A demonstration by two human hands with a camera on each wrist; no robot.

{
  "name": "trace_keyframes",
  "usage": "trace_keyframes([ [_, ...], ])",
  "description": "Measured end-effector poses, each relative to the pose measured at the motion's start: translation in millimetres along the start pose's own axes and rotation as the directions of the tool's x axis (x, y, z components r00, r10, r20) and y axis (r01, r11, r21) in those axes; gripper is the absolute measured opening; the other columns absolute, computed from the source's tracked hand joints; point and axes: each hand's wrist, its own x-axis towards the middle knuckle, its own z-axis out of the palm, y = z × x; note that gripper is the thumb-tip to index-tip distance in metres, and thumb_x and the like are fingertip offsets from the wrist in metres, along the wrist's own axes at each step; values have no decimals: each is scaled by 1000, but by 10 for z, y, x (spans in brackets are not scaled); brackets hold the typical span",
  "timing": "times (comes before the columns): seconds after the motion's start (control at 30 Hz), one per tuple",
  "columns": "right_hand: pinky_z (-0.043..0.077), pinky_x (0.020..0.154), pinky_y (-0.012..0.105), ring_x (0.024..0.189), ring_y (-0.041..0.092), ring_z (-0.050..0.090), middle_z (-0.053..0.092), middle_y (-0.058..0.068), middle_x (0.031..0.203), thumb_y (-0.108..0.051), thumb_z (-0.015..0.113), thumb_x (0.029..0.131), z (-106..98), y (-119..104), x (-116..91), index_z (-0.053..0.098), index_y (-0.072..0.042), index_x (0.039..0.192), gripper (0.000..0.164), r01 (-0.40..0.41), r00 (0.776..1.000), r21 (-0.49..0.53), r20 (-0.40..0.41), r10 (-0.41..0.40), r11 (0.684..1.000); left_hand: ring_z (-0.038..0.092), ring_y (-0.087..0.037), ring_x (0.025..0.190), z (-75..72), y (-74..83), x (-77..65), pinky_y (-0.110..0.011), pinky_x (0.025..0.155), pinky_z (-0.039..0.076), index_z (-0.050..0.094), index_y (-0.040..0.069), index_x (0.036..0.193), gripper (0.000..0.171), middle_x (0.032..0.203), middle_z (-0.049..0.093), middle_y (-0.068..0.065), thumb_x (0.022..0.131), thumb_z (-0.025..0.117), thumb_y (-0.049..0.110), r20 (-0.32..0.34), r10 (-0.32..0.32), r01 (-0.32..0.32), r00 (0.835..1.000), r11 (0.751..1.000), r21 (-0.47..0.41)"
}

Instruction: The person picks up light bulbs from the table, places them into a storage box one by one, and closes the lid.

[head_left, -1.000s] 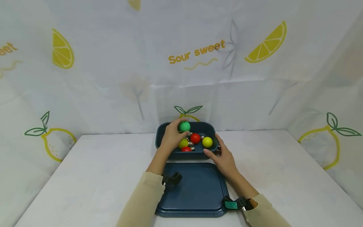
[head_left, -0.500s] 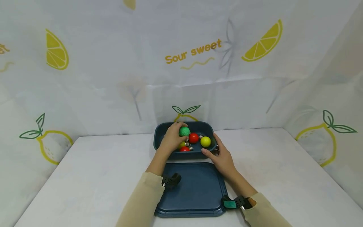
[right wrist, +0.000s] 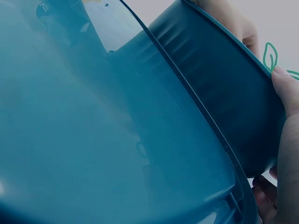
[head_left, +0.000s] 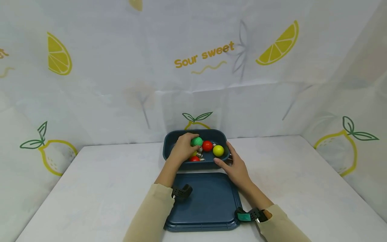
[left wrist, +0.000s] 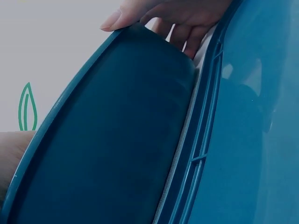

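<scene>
My left hand [head_left: 182,148] reaches into a dark blue bin [head_left: 217,164], pinching a green dimpled ball [head_left: 197,141] between thumb and fingers. Below and beside the ball lie small round light bulbs with metal screw bases. A red bulb [head_left: 207,146] and a yellow bulb [head_left: 218,151] rest on the right. Another red bulb [head_left: 194,158] shows at the front, and a yellow one is mostly hidden by the hand. My right hand [head_left: 237,169] holds the bin's right end, thumb on the rim [right wrist: 279,77], fingers lower down against the outside.
A larger dark blue tray [head_left: 208,201] lies flat just in front of the bin, under both forearms. The white tabletop [head_left: 121,188] extends to either side. A white curtain [head_left: 121,67] with lemon prints hangs close behind the bin.
The left hand has come down with the green ball, deeper into the bin. The red bulb beside it has turned, its base now on the right. The right hand keeps its hold.
</scene>
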Motion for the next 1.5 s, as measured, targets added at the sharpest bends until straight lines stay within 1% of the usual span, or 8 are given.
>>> trace_keyframes([
  [0.17, 49, 108, 54, 132, 41, 57, 32, 17, 164, -44, 67, 95, 2, 1, -2, 17, -20, 163, 88, 2, 1000, -3, 1, -2, 1000, 62, -28, 125, 8, -1, -3, -43, 106, 53, 67, 9, 133, 44, 139, 63, -12, 90, 76, 15, 16, 5, -6, 1000, 999, 31],
  [0.6, 49, 108, 54, 133, 40, 57, 32, 17, 165, -44, 67, 95, -1, 5, -4, 17, -20, 163, 88, 3, 1000, 7, 3, -3, 1000, 63, -28, 121, 0, 25, -32, -43, 104, 54, 68, 11, 131, 43, 136, 64, -11, 89, 77, 13, 21, 10, -10, 1000, 999, 31],
  [0.83, 49, 109, 54, 133, 40, 56, 31, 16, 165, -43, 68, 95, 2, 1, -4, 17, -20, 164, 89, -3, 1000, 9, 5, 3, 1000, 64, -27, 119, -2, 35, -45, -43, 103, 54, 68, 12, 132, 43, 137, 64, -10, 89, 77, 14, 26, 20, -21, 999, 998, 54],
  [1.03, 49, 108, 55, 131, 41, 58, 35, 19, 163, -43, 68, 95, -15, -11, -16, 16, -21, 164, 89, -2, 1000, -4, 7, 2, 1000, 63, -27, 120, 7, 30, -36, -43, 102, 55, 65, 13, 135, 46, 139, 63, -10, 90, 77, 16, 20, 29, -30, 999, 997, 76],
  [1.17, 50, 107, 56, 129, 41, 59, 38, 19, 161, -41, 69, 95, -28, -21, -27, 17, -21, 163, 88, 6, 1000, -6, -2, -6, 1000, 63, -27, 122, 3, 26, -33, -43, 102, 55, 65, 15, 135, 46, 141, 62, -9, 91, 76, 19, 17, 28, -29, 999, 997, 66],
  [1.23, 50, 107, 56, 130, 41, 58, 38, 19, 161, -41, 68, 95, -27, -21, -26, 17, -20, 163, 88, 12, 1000, 0, -2, -12, 1000, 62, -26, 123, -8, 21, -37, -43, 103, 54, 65, 16, 135, 44, 140, 62, -8, 92, 75, 21, 2, 15, -15, 1000, 999, 48],
  [1.37, 50, 108, 55, 131, 40, 57, 38, 18, 161, -43, 67, 96, -12, -13, -12, 15, -22, 164, 88, 5, 1000, 6, 12, -5, 1000, 61, -26, 126, -71, 25, -71, -44, 106, 52, 67, 15, 132, 39, 138, 64, -7, 95, 72, 24, -66, -10, 11, 998, 1000, 9],
  [1.5, 48, 110, 55, 135, 41, 54, 36, 19, 162, -46, 62, 98, -11, -9, 4, 11, -24, 164, 87, -25, 999, 20, 22, 24, 1000, 58, -29, 133, -189, 40, -150, -47, 110, 49, 68, 13, 130, 35, 138, 64, -9, 97, 69, 25, -117, 0, -1, 993, 1000, -13],
])
